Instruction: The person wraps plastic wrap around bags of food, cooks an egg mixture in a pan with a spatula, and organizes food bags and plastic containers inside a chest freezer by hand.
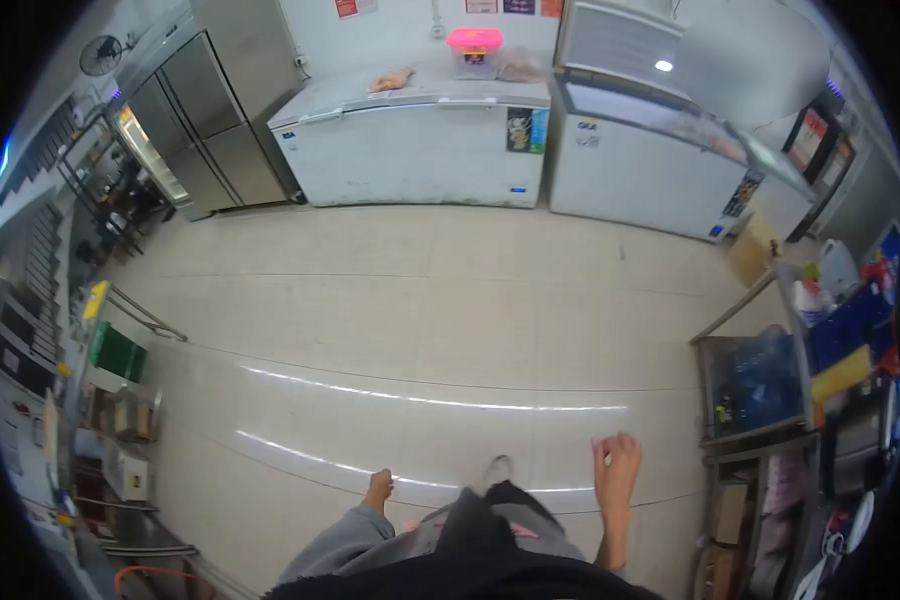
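My left hand hangs low in front of my body, its fingers curled together, with no object seen in it. Over the tiled floor to the right, my right hand is raised with loosely bent fingers, the thumb apart and nothing held. Neither hand touches anything. One shoe shows between them, below my dark clothing. The rack on the right is the furniture nearest my right hand.
A closed chest freezer stands ahead, with a pink-lidded tub and bagged items on it. Beside it, another freezer has its lid raised; a person's blurred head is near. Steel fridge at left; green bin on left shelving.
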`<state>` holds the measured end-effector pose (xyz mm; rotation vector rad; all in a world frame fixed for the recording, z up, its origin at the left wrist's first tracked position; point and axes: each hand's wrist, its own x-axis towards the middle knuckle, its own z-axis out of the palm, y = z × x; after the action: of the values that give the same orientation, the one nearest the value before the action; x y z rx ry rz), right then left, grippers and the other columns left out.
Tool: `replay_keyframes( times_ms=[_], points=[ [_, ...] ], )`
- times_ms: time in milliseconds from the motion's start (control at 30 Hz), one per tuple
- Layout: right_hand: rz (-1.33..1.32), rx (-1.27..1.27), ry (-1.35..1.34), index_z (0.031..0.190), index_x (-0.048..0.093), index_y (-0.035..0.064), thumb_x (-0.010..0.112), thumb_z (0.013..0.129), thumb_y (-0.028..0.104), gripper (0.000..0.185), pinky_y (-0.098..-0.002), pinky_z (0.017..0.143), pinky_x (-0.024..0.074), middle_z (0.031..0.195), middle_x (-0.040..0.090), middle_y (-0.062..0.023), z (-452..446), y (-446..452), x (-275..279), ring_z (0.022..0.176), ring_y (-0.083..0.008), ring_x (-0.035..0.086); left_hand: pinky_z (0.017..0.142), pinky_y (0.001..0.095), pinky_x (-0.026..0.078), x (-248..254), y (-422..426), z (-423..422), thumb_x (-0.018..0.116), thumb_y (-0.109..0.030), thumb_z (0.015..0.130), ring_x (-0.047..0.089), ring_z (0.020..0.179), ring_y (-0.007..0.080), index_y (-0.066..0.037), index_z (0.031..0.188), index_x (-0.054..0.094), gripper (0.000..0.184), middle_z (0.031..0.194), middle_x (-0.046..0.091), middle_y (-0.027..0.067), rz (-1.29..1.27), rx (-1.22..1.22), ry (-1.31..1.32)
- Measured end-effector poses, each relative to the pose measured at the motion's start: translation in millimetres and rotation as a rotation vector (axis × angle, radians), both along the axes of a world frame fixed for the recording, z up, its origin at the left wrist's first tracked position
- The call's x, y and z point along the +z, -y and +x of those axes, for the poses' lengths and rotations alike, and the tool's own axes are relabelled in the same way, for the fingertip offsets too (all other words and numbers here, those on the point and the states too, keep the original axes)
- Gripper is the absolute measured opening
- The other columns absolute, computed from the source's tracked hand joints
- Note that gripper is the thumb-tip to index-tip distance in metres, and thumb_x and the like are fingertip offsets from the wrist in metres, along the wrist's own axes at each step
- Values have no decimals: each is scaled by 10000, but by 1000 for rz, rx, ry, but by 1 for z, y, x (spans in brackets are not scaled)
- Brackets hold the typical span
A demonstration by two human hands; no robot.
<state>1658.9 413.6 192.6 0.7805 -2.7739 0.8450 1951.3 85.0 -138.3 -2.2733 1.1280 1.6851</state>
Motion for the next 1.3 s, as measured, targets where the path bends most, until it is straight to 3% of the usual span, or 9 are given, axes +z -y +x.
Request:
replay_keyframes(
  times_ms=[200,267,333,433,567,633,867,1167,1300],
  points=[
    [-170,253,-5,752,553,31,664,712,93,134,-415,816,382,869,540,-125,-134,158,14,962,-321,492,713,331,447,66,28,-8,433,-269,845,556,859,189,-108,1114,517,325,1055,582,55,-97,-10,-248],
    [-212,492,63,760,553,39,657,692,65,127,-411,826,383,866,542,-120,-173,214,12,969,-313,492,556,255,436,50,23,-30,483,-294,847,559,719,138,-118,1052,537,276,919,606,44,12,211,-162],
    [-260,609,94,770,556,38,650,691,67,126,-418,838,380,873,543,-114,-208,269,10,980,-316,488,626,310,452,34,20,-28,488,-339,854,544,720,143,-143,995,533,245,874,578,23,144,-73,-345],
    [-269,775,110,795,574,39,637,700,68,118,-426,874,362,900,556,-96,-236,336,8,1022,-320,470,661,332,457,8,50,-66,498,-370,845,542,719,160,-158,1005,541,269,905,567,15,426,28,-561],
    [-141,898,84,809,593,16,621,723,137,152,-465,922,318,903,561,-84,-289,385,7,1103,-345,406,603,336,446,45,176,-241,515,-337,836,541,721,163,-117,1032,554,297,846,566,6,135,-430,-332],
    [-147,836,126,791,603,18,619,732,146,142,-464,923,318,903,563,-82,-326,392,8,1106,-345,404,533,323,436,21,247,-327,515,-314,830,571,695,195,-75,1049,551,326,872,614,67,33,-313,-191],
    [-101,432,358,767,645,16,601,782,201,191,-454,902,338,865,607,-90,-488,374,-50,1029,-332,472,496,246,438,42,394,-667,526,-328,795,588,654,148,-23,986,575,364,843,641,78,-310,-761,-180],
    [-137,40,245,814,574,65,645,671,56,160,-433,826,369,888,557,-128,-778,348,-26,911,-332,494,688,297,462,75,290,-972,481,-331,860,579,850,154,-117,1117,523,337,977,599,34,171,-1044,-450],
    [-135,67,109,883,553,79,639,683,66,218,-429,826,362,912,534,-125,-898,364,5,938,-323,478,643,262,442,85,289,-1064,516,-299,849,566,806,132,-96,1100,547,324,966,603,25,-52,-1194,-650]
  ],
)
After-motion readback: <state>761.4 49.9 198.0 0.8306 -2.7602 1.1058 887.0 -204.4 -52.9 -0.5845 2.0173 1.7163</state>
